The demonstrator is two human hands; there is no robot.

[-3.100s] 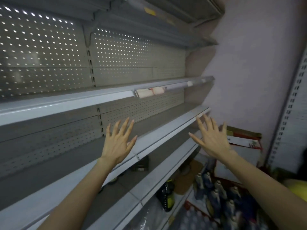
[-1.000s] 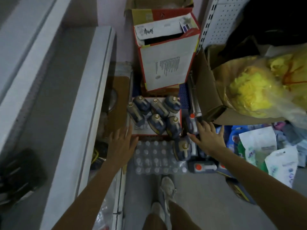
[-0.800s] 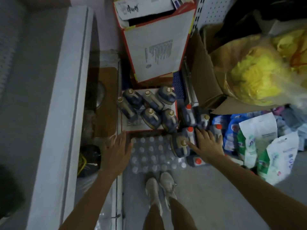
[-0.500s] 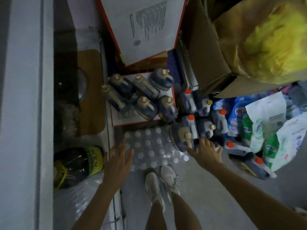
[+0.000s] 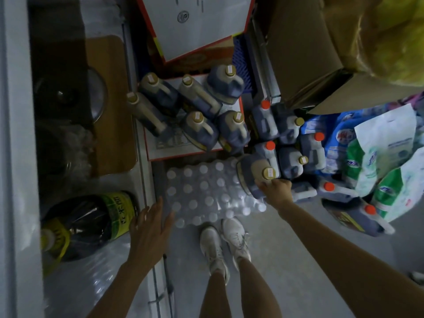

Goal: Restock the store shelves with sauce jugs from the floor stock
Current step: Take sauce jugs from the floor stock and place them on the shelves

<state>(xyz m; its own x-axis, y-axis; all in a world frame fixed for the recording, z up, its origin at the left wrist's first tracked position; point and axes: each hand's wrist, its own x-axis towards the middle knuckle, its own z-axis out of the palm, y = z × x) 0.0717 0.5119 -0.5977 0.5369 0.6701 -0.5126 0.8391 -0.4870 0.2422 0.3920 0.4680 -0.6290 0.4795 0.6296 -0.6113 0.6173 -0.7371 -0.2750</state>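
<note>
Several dark sauce jugs with tan caps stand on a flat red-edged carton on the floor. More jugs with red caps crowd to their right. One tan-capped sauce jug sits at the right end of a shrink-wrapped pack of water bottles. My right hand reaches down onto this jug, fingers curled round it just below the cap. My left hand hovers flat and empty above the left end of the pack, beside the low shelf edge.
A big dark bottle with a yellow-green label lies on the bottom shelf. Ahead stand a white and red carton and a brown box with a yellow bag. Detergent bags pile at right. My shoes stand on grey floor.
My view dropped from the shelves to the floor stock. My right hand came down from open fingers above the jugs to curl on the nearest tan-capped jug; my left hand stayed open.
</note>
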